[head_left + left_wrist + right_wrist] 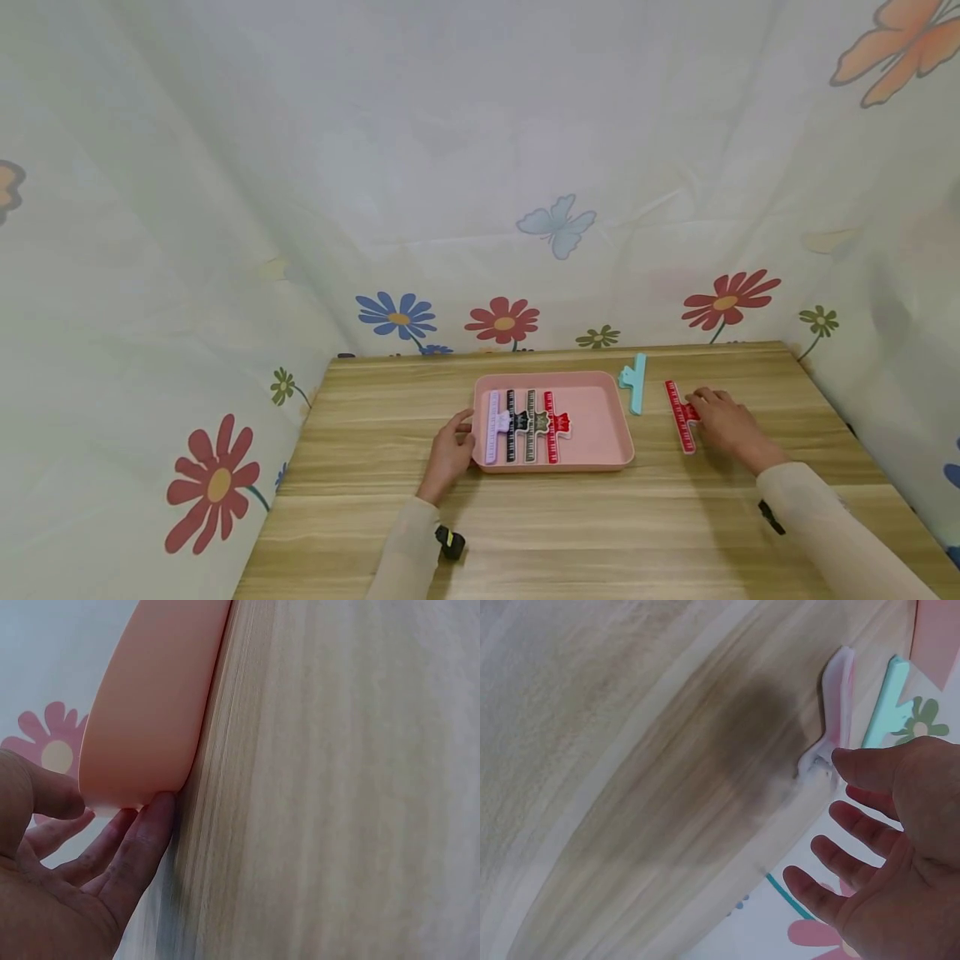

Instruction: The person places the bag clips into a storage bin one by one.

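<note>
Had the outer red clip (679, 417) pinched in the right hand (727, 423), lower right of the head view; touched the pink tray (596, 427) with a half-spread left hand (448, 456). Risked slippage, perhaps, from so shallow a pinch.

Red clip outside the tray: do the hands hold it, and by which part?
The right hand appears to pinch the red clip by its small handle, not by the long bar; the exact finger contact is partly hidden.
</note>
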Available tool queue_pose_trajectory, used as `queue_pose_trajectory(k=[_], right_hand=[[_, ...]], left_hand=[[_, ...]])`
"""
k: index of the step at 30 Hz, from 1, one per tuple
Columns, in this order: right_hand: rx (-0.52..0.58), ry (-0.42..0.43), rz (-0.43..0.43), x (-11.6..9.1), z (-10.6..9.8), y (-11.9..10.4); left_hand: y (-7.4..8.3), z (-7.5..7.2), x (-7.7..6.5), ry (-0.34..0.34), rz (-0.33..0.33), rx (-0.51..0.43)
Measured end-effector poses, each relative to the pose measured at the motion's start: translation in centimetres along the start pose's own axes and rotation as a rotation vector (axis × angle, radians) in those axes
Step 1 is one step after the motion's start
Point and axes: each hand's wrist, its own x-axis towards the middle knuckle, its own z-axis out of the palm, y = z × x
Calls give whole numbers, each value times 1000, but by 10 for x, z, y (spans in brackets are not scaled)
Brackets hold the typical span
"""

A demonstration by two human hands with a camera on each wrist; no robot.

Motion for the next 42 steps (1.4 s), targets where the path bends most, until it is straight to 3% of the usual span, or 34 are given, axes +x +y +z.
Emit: queue_pose_trajectory(k=[17, 42], right_hand=[[6, -87, 37, 3, 5, -3], [10, -42, 44, 8, 17, 1]], left_hand=[[-1, 3, 0, 1, -13, 25], [-3, 2, 1, 3, -15, 24]])
